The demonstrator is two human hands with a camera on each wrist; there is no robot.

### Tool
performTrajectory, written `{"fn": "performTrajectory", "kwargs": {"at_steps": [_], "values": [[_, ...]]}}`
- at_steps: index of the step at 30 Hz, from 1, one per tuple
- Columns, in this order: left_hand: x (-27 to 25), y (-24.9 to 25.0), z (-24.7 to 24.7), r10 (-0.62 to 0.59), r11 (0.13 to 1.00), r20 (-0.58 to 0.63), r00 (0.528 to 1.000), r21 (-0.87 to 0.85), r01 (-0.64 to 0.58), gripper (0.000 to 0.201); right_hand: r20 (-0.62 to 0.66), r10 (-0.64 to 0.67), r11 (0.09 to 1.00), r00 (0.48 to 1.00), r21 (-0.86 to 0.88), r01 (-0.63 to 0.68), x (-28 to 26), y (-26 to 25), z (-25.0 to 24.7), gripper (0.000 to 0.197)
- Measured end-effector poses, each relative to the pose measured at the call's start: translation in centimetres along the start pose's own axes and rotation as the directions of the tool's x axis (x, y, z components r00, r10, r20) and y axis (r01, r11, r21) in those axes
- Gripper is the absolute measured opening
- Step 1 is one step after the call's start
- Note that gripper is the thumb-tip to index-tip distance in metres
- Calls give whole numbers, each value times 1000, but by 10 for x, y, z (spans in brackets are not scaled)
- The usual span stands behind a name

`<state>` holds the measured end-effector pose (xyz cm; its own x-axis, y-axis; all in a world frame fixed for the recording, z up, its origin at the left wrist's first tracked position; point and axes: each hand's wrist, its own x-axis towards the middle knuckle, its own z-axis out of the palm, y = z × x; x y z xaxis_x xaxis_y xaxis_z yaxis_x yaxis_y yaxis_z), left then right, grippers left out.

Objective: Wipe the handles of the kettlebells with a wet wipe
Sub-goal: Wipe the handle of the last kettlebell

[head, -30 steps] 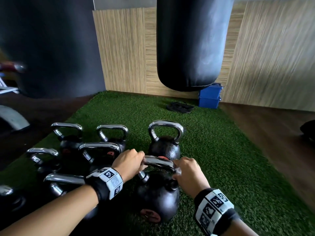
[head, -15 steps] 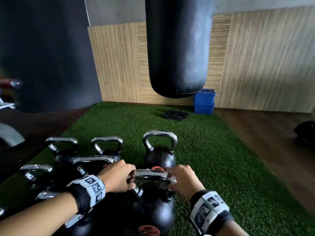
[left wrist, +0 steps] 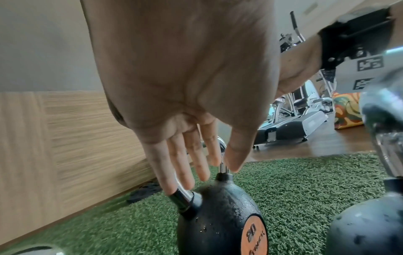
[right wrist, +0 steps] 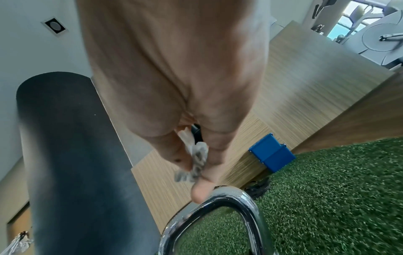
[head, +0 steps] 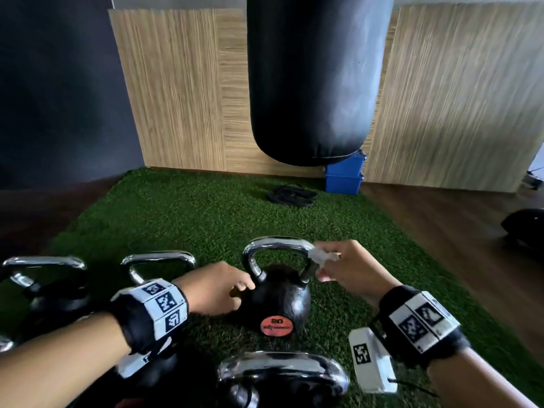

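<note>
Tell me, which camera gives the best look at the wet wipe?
The right wrist view: the crumpled wet wipe sits close up, pinched in the right hand. The head view shows it smaller, a pale wad at the kettlebell handle. The left wrist view misses it.

On the turf mat (head: 206, 219) a kettlebell (head: 276, 301) stands between the left hand (head: 217, 290) and right hand (head: 350, 272); another kettlebell (head: 282, 378) sits nearer, more to the left; slippers (head: 291, 195) and box (head: 344, 178) lie behind, under the punching bag (head: 315, 78)
</note>
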<state>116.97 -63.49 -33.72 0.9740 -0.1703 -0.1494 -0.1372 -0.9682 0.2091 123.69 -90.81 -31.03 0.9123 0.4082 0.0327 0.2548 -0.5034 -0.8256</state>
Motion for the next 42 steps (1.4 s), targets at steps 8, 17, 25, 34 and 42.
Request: {"fn": "performTrajectory", "kwargs": {"at_steps": [8,17,25,34,42], "values": [[92,11,61,179,980,-151,972,-55,-189,46,-315,-145,984,938,-146,103,75,20,15,23],[138,16,113,296,954,-225,928,31,-297,78,-288,-237,934,928,-332,135,100,19,26,28],[172,21,137,143,985,-193,971,121,-121,81,-58,-330,833,942,-487,262,103,2,48,21],[172,21,149,129,989,-404,906,-18,-148,62,-100,-293,838,951,-506,204,99,-1,54,13],[169,21,149,148,984,-525,838,-4,-176,64,-201,-294,863,935,-477,169,101,1,54,19]]}}
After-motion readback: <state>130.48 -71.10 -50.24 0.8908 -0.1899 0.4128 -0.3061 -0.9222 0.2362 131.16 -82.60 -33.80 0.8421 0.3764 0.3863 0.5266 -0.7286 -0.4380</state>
